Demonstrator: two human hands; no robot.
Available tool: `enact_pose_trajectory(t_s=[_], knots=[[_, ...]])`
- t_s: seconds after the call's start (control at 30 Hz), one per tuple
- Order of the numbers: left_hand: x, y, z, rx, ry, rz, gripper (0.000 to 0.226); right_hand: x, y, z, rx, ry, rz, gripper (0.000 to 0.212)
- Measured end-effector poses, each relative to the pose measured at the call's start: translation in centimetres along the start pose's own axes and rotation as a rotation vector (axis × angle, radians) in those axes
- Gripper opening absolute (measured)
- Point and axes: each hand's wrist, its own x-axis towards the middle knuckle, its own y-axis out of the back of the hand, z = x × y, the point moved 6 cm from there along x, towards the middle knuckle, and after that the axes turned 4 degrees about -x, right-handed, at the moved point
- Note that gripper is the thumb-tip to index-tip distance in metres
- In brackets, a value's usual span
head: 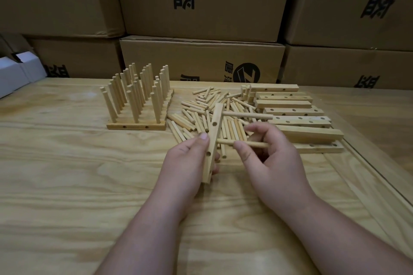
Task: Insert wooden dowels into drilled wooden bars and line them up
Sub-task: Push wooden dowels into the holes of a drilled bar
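Dowel [250, 144] pinched in right-hand fingers [242, 152], beside left-held bar [213, 140].

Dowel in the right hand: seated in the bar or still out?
Cannot tell. The dowel meets the bar at its side; the right hand pinches it.

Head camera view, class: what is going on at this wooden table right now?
A person is fitting dowels into a drilled bar. The left hand grips a pale wooden bar with round holes, which already carries one dowel near its far end. The right hand pinches a second short round wooden dowel at the bar's side. Finished bars with upright dowels stand at the left, loose dowels in the middle, undowelled drilled bars at the right.
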Motion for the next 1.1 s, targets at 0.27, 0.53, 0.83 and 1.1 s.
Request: enact_pose_trajectory(t_s=[0.27,0.53,0.83,1.1], knots=[[0.5,0.7,0.2,-0.471,0.055,0.129,0.034,0.0,-1.9,1.4,-0.328,-0.016,-0.315,0.032],[0.7,0.7,0.1,-0.492,0.069,0.119,0.029,-0.3,-2.1,1.2,-0.504,0.021,-0.292,0.013],[0.9,0.8,-0.4,-0.479,0.091,0.139,0.034,0.0,-0.9,2.4,-0.761,-0.157,-0.203,0.022],[0.7,1.0,-0.1,-0.405,0.055,0.219,0.041,0.2,0.5,2.0,-0.316,-0.170,0.051,0.013]])
